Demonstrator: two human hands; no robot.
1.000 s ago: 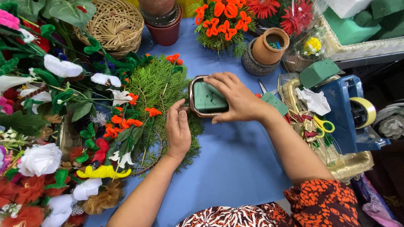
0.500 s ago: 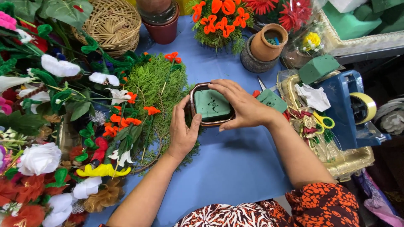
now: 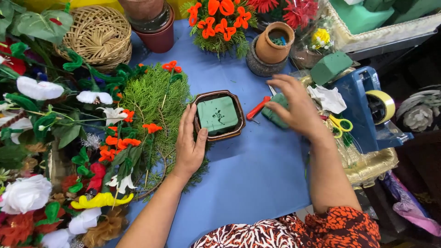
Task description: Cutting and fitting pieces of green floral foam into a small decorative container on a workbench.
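A brown pot (image 3: pixel 235 132) filled with a green foam block (image 3: pixel 217 115) sits on the blue table (image 3: pixel 257 179). My left hand (image 3: pixel 189 143) rests flat against the pot's left side, partly on green fern sprigs (image 3: pixel 154 98). My right hand (image 3: pixel 294 106) is off to the right of the pot, its fingers on a small piece of green foam (image 3: pixel 274 113). A red-handled cutter (image 3: pixel 258 108) lies between the pot and that hand.
Artificial flowers and leaves (image 3: pixel 55 151) pile up along the left. A wicker basket (image 3: pixel 98 34), a maroon pot (image 3: pixel 158 36), an orange flower arrangement (image 3: pixel 219 20) and a clay pot (image 3: pixel 274 43) line the back. A blue tape dispenser (image 3: pixel 365 108), yellow scissors (image 3: pixel 341 124) and a foam brick (image 3: pixel 330 66) crowd the right.
My right hand has let go of the pot and moved right to the small foam piece. The pot now rests on the table, and my left hand steadies its side.
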